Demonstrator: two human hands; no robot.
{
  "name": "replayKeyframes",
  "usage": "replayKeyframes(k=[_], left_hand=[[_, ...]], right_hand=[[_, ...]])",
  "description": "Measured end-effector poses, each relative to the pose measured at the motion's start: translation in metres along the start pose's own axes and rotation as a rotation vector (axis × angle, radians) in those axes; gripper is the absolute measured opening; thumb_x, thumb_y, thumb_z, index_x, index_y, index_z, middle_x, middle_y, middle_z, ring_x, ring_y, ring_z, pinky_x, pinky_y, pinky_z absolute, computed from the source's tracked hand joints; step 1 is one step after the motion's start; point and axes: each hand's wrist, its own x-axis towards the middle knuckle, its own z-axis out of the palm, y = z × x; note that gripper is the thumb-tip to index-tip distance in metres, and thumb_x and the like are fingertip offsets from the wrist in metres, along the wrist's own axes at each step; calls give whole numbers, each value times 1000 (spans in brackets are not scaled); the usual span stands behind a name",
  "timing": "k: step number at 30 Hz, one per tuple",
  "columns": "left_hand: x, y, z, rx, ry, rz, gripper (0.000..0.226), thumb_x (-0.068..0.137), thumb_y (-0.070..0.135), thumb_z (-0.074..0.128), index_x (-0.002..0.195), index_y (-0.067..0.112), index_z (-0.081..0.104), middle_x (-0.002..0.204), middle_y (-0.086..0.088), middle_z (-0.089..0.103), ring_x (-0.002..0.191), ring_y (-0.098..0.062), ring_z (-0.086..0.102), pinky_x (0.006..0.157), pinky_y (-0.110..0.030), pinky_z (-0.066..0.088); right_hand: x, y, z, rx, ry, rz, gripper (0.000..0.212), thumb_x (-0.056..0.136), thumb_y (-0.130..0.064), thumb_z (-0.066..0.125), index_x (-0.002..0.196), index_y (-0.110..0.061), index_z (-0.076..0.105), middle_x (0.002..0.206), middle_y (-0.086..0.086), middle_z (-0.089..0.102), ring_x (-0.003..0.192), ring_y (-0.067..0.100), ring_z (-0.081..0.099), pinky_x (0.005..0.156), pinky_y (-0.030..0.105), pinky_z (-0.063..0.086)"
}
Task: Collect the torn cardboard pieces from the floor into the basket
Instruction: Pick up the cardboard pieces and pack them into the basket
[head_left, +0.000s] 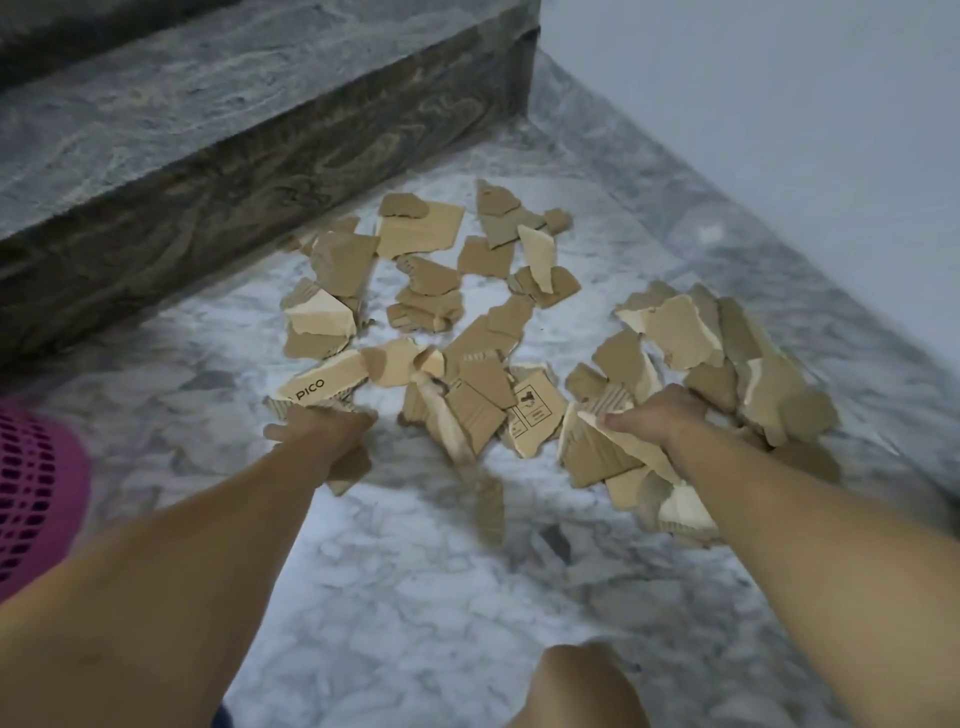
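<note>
A person's left hand (322, 423) and right hand (655, 415) each curl their fingers around torn cardboard pieces (447, 312) scattered across a marble floor (415, 597) below a stone step (208, 156); the pink basket (36, 493) sits at far left, apart from the pile.

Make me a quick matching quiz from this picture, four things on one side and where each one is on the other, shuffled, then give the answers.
Things
1. pink basket
2. stone step
3. PICO-printed cardboard piece
4. left hand

Places
A. upper left, behind the scattered pieces
B. far left edge of the view
C. on the near edge of the PICO piece
D. on the marble floor, left side of the pile

Pairs: 1-B, 2-A, 3-D, 4-C
</note>
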Motion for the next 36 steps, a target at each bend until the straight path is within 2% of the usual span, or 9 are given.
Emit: replayKeyframes(k=[2,4,11,16,19,25,29,32,36], left_hand=[[-27,14,2,65,7,59,83,66,52,77,131,9,46,135,-19,32,121,-38,41,100,-48,45],[-33,25,12,67,-9,99,77,67,51,78,128,12,51,137,-19,33,123,-39,40,103,-47,43],[-42,39,45,18,-14,216,95,62,49,84,136,12,38,137,-16,33,132,-34,32,105,-45,38],[-35,40,37,176,144,254,120,42,75,79,137,17,34,143,-12,21,132,-33,26,106,-45,32],[-19,38,30,178,86,289,129,40,74,81,144,23,25,155,-11,10,140,-33,19,110,-50,29],[-24,44,26,212,-33,326,120,41,65,86,138,24,28,138,-10,32,132,-29,28,105,-46,36],[-22,42,34,55,-113,349,108,40,49,93,128,20,37,123,-7,47,120,-24,46,99,-35,45],[-21,38,31,-165,-193,325,77,53,24,94,114,20,46,100,3,57,96,-17,56,85,-28,48],[-20,39,26,-256,-248,261,77,57,10,92,122,17,52,106,-1,59,98,-23,57,88,-36,52]], right_hand=[[-8,-11,5,-41,20,4,125,59,-70,78,150,-8,20,152,15,31,141,37,26,109,46,37],[-13,-26,8,-40,53,-44,114,69,-58,80,149,-5,20,151,19,29,141,37,27,109,42,35],[-7,-56,19,83,27,-119,112,60,-36,93,143,-2,25,142,21,39,126,36,48,95,38,47],[1,-62,23,246,-10,-128,72,58,-24,95,112,0,53,108,10,61,112,32,59,90,37,52],[3,-65,26,307,-31,-164,66,57,-19,95,107,-1,56,108,10,62,108,31,59,89,39,53],[-2,-79,38,409,-50,-227,93,58,-17,94,135,-7,43,129,10,53,118,31,53,91,39,51],[-6,-88,53,425,-76,-240,86,59,-17,92,129,-9,42,122,6,55,106,27,54,80,38,50],[-6,-91,59,497,-80,-240,90,52,-16,95,129,-10,47,123,9,60,109,29,59,87,40,54],[-5,-89,59,598,-149,-247,75,58,-4,92,124,-9,55,119,9,66,105,27,64,88,38,56]])
